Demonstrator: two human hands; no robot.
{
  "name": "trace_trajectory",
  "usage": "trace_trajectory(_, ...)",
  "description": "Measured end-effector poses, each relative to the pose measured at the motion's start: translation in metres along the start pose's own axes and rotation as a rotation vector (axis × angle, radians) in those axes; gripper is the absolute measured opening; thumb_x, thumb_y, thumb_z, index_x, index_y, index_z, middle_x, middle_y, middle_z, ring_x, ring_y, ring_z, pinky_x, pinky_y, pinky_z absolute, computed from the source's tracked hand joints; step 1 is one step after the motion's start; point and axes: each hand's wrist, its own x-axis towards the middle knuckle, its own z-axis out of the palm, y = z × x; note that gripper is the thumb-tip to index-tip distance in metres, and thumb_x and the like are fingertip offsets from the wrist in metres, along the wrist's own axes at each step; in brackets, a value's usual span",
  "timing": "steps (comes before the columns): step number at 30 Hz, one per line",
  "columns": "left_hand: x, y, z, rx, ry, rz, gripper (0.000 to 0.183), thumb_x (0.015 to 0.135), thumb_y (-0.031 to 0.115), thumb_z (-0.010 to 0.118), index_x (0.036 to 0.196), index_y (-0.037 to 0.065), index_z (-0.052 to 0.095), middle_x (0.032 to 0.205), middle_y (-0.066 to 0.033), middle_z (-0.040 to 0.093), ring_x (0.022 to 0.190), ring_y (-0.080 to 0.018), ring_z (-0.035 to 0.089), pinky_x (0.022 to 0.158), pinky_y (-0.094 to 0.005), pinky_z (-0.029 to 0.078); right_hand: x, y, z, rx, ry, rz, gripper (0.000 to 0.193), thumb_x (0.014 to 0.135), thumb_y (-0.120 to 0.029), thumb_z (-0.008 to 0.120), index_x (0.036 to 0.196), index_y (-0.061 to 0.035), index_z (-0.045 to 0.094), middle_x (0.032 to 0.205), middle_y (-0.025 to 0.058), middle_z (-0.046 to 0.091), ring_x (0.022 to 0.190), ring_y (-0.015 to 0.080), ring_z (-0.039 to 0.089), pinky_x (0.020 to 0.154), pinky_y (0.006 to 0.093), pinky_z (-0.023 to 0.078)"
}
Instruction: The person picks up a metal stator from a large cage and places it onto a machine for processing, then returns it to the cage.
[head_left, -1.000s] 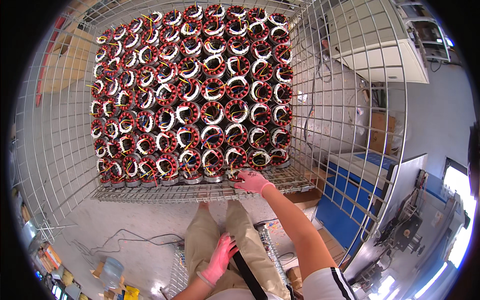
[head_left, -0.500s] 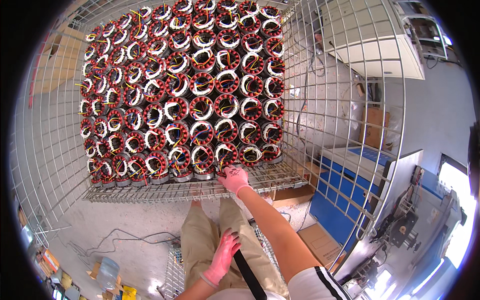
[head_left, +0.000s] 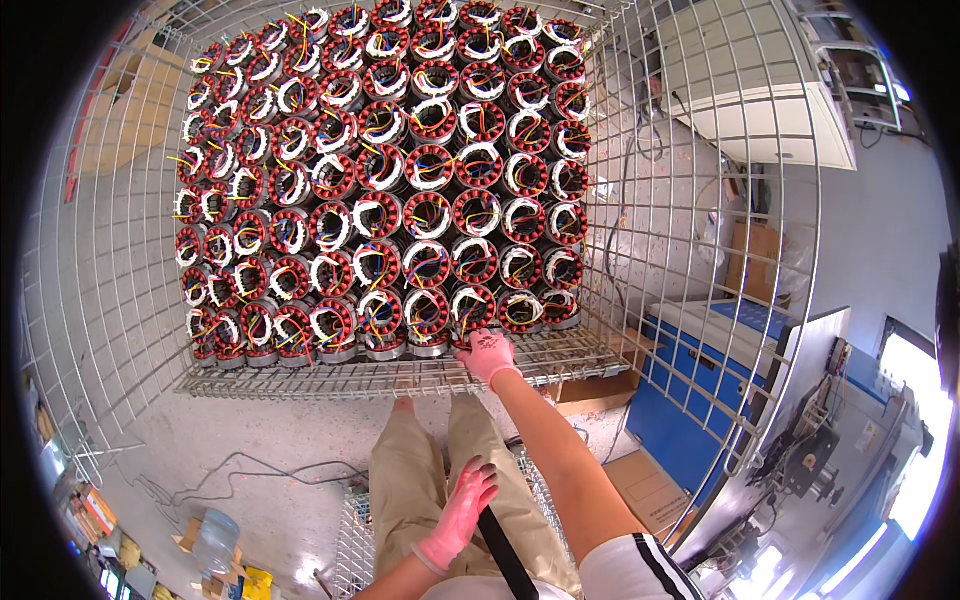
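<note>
Rows of motor stators (head_left: 428, 217), rings with red coils, white lacing and coloured lead wires, stand packed inside a wire mesh cage. My right hand (head_left: 488, 357), in a pink glove, reaches to the front row. Its fingers are closed on the near side of one stator (head_left: 473, 306), with the fingertips partly hidden. My left hand (head_left: 462, 512), gloved in pink too, hovers above my lap, holding nothing, with its fingers stretched out and darkened at the tips.
The cage's mesh side (head_left: 735, 200) rises at the right, and its lowered front edge (head_left: 400, 382) lies before my legs. Beyond stand a blue cabinet (head_left: 690, 375) and a cardboard box (head_left: 645, 490). A cable (head_left: 245, 462) crosses the floor at left.
The whole view has shifted slightly, so the cage and stators sit farther right in the picture. My right hand stays at the same front-row stator; my left hand remains over my lap.
</note>
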Motion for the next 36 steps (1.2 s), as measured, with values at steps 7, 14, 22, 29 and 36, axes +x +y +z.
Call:
trace_trajectory(7,-0.005,0.008,-0.024,0.009,0.030,-0.004,0.053,0.097,0.035,0.050,0.142,0.013,0.032,0.134,-0.0070,0.047,0.124,-0.0217,0.047,0.108,-0.0394,0.036,0.001,0.025,0.002,0.015,0.032,-0.041,0.046,0.083,-0.041,0.063,0.120,-0.0137,0.056,0.126,0.0069,0.052,0.114,0.0327,0.052,0.096,0.0467,0.042)
trace_trajectory(14,-0.003,0.010,-0.023,0.030,-0.061,-0.050,0.055,0.098,0.038,0.048,0.144,0.014,0.030,0.136,-0.0075,0.045,0.127,-0.0219,0.044,0.109,-0.0400,0.034,0.005,0.002,0.001,0.004,0.111,0.034,0.042,0.080,-0.040,0.067,0.112,-0.0147,0.058,0.123,0.0049,0.055,0.108,0.0299,0.057,0.084,0.0474,0.048)
trace_trajectory(22,-0.015,0.017,-0.010,0.120,-0.157,-0.031,0.056,0.098,0.038,0.047,0.144,0.010,0.030,0.137,-0.0087,0.044,0.128,-0.0232,0.043,0.111,-0.0398,0.032,-0.006,-0.003,0.004,0.039,0.097,0.041,0.043,0.082,-0.039,0.066,0.117,-0.0148,0.057,0.126,0.0063,0.053,0.111,0.0306,0.056,0.090,0.0468,0.046)
trace_trajectory(29,-0.035,0.041,-0.035,0.314,-0.150,-0.117,0.049,0.100,0.031,0.046,0.140,0.006,0.034,0.132,-0.0109,0.049,0.123,-0.0249,0.048,0.109,-0.0392,0.037,-0.111,0.041,-0.006,0.539,0.668,-0.158,0.028,0.090,-0.028,0.055,0.111,-0.0111,0.060,0.108,0.0096,0.062,0.100,0.0299,0.060,0.085,0.0394,0.048)
trace_trajectory(36,-0.055,0.046,0.019,0.838,-0.259,-0.266,0.041,0.100,0.021,0.045,0.136,0.001,0.041,0.127,-0.0196,0.055,0.113,-0.0316,0.057,0.099,-0.0417,0.048,-0.311,0.087,0.118,1.060,0.797,0.273,0.026,0.090,-0.024,0.055,0.107,-0.0074,0.066,0.104,0.0138,0.065,0.102,0.0321,0.060,0.087,0.0379,0.048)
